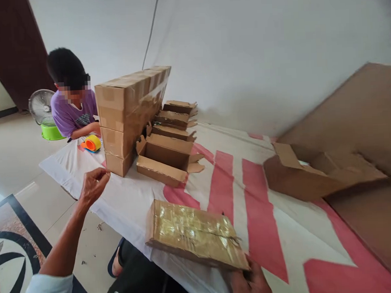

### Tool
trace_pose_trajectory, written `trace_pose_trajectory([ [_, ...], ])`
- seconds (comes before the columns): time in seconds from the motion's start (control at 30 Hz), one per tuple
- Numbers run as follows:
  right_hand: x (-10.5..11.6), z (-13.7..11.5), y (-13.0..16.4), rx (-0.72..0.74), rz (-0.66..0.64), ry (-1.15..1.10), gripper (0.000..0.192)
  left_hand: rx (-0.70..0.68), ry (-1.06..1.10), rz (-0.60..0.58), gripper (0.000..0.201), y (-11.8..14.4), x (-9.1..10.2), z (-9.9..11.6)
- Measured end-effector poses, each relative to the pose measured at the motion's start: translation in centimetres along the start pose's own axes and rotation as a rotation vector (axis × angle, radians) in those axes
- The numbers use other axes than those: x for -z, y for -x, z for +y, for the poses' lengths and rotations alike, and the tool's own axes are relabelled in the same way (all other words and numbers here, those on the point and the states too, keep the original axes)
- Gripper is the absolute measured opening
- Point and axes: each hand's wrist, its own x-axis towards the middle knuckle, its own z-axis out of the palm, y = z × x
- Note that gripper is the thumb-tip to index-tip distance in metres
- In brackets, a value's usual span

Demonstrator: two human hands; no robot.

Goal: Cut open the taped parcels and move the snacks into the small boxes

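My right hand [250, 281] grips the near right end of a closed cardboard box [193, 234], which lies on the table's front edge with shiny clear tape across its top. My left hand [95, 184] is at the left, its thumb and fingers pinched together; whatever may be between them is too small to make out. Just beyond those fingertips rises the lower corner of a stack of taped cardboard boxes [114, 129]. Along the stack's right side stands a row of open cardboard boxes, the nearest open box [163, 159] with its flaps spread.
An orange and yellow tape roll [92, 144] lies left of the stack. Another person [73, 105] leans at the table's far left end, near a fan [42, 104]. At right, a larger open carton [298, 176] stands on the red-and-white cloth [260, 217] by big brown cardboard.
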Motion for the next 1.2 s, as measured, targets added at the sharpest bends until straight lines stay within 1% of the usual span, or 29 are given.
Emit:
trace_pose_trajectory([
  [0.07, -0.4, 0.5, -0.4, 0.009, 0.022, -0.058, 0.065, -0.068, 0.037, -0.201, 0.016, 3.1, -1.3, 2.1],
  [0.13, -0.7, 0.8, -0.6, 0.023, 0.045, -0.097, 0.068, -0.107, 0.094, -0.360, 0.017, 5.6, -2.9, 4.0],
  [0.2, -0.8, 0.8, -0.5, 0.031, 0.051, -0.117, 0.068, -0.107, 0.138, -0.455, 0.018, 7.3, -4.5, 5.4],
  [0.27, -0.8, 0.7, -0.4, 0.029, 0.044, -0.137, 0.069, -0.088, 0.152, -0.503, 0.018, 8.3, -6.0, 6.4],
  [0.33, -0.8, 0.6, -0.2, 0.023, 0.036, -0.162, 0.068, -0.074, 0.135, -0.520, 0.018, 8.8, -7.0, 6.9],
  [0.43, -0.8, 0.5, -0.1, 0.013, 0.035, -0.195, 0.062, -0.058, 0.093, -0.507, 0.017, 9.1, -7.7, 7.3],
  [0.63, -1.0, 0.0, -0.3, -0.003, 0.018, -0.279, 0.058, 0.010, 0.132, -0.499, 0.020, 9.3, -7.4, 7.7],
  [0.9, -1.7, -1.7, -0.2, 0.070, -0.019, -0.360, 0.052, 0.137, 0.136, -0.460, 0.016, 9.0, -7.9, 8.5],
  [1.1, -2.0, -2.4, 0.3, 0.092, -0.034, -0.402, 0.047, 0.143, 0.082, -0.472, 0.005, 8.8, -7.5, 8.7],
  [1.2, -1.8, -2.4, 0.5, 0.077, -0.038, -0.396, 0.048, 0.125, 0.076, -0.482, 0.012, 9.0, -7.3, 8.4],
])
